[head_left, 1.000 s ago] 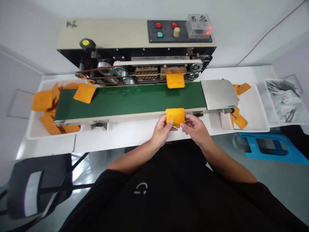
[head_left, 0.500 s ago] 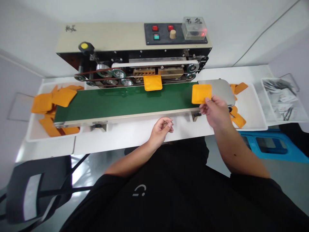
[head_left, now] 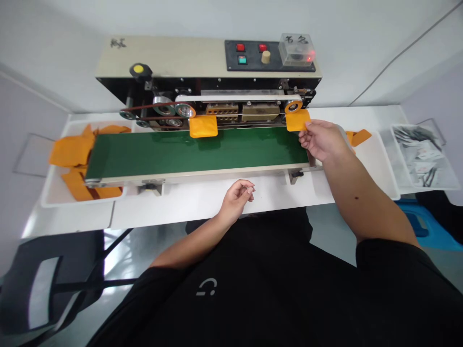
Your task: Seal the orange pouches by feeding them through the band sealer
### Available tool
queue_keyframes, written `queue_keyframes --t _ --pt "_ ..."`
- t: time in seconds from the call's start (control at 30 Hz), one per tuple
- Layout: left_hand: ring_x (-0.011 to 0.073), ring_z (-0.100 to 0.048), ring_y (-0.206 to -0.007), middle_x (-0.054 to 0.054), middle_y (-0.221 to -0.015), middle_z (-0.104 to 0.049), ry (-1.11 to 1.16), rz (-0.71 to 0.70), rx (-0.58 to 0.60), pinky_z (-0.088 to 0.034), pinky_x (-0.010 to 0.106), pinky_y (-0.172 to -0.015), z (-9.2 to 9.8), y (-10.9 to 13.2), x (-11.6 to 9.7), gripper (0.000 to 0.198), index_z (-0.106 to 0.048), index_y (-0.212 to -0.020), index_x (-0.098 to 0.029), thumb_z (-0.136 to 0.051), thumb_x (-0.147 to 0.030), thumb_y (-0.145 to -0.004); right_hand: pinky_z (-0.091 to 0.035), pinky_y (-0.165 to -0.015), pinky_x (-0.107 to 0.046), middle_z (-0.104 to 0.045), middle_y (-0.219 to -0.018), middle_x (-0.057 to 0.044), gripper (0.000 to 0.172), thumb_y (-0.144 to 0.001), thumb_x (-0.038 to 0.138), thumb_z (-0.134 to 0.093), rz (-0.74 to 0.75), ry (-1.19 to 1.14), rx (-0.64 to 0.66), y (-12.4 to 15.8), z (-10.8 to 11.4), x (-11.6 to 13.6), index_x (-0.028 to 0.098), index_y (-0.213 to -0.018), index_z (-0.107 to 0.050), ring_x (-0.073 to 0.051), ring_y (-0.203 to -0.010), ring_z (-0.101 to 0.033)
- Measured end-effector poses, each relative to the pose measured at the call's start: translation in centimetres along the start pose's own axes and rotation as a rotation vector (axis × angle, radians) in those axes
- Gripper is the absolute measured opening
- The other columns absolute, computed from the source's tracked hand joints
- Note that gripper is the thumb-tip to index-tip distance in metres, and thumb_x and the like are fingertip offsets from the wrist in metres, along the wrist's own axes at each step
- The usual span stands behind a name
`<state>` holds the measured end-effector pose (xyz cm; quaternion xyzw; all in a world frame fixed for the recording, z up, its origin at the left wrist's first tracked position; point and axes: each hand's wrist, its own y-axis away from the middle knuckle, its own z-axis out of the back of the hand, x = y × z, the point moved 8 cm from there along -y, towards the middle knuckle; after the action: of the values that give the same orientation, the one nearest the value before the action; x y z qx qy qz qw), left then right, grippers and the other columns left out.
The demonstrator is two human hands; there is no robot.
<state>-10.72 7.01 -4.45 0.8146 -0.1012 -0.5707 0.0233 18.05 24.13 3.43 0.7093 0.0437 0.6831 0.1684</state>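
Note:
An orange pouch (head_left: 297, 120) is pinched at its right edge between the thumb and fingers of my right hand (head_left: 323, 140). Its top edge lies at the right-hand rollers of a band sealing machine (head_left: 166, 55). Further left, a second orange pouch (head_left: 203, 126) hangs by its upper edge from the machine's band, above the green conveyor belt (head_left: 173, 154). My left hand (head_left: 237, 200) hovers before the belt's front edge, thumb and fingers curled together with nothing seen in them.
A white tray (head_left: 54, 195) of orange pouches stands under the belt's left end. Another white tray (head_left: 376, 159), holding a few pouches, sits on the right behind my forearm. Beyond it is a bin (head_left: 425, 156) of grey packets. Below left stands a black chair (head_left: 72, 270).
My right hand has carried its pouch up and back to the sealer's right end. The other pouch has travelled left along the band. My left hand has hardly moved.

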Motion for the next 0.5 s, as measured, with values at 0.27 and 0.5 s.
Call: queue_keyframes --t 0.27,0.5 --pt "0.0123 -0.065 -0.074 0.003 -0.096 -0.071 -0.042 0.011 0.005 -0.056 0.028 -0.074 0.5 -0.2 0.3 0.041 -0.073 -0.103 -0.020 -0.086 -0.057 -0.093 -0.056 -0.055 -0.021 -0.070 -0.121 -0.003 0.031 -0.092 0.021 -0.076 0.381 -0.022 -0.312 5.8 5.8 2.5 0.028 -0.121 -0.068 -0.011 -0.072 -0.071" --pt "0.0123 -0.065 -0.073 0.002 -0.094 -0.071 -0.067 0.054 0.042 -0.056 0.028 -0.074 0.2 -0.6 2.0 0.042 -0.073 -0.103 -0.019 -0.087 -0.057 -0.093 -0.046 -0.062 -0.028 -0.070 -0.096 -0.005 0.028 -0.091 0.002 -0.066 0.354 0.293 -0.761 9.9 21.7 -0.1 0.024 -0.109 -0.071 -0.013 -0.069 -0.064"
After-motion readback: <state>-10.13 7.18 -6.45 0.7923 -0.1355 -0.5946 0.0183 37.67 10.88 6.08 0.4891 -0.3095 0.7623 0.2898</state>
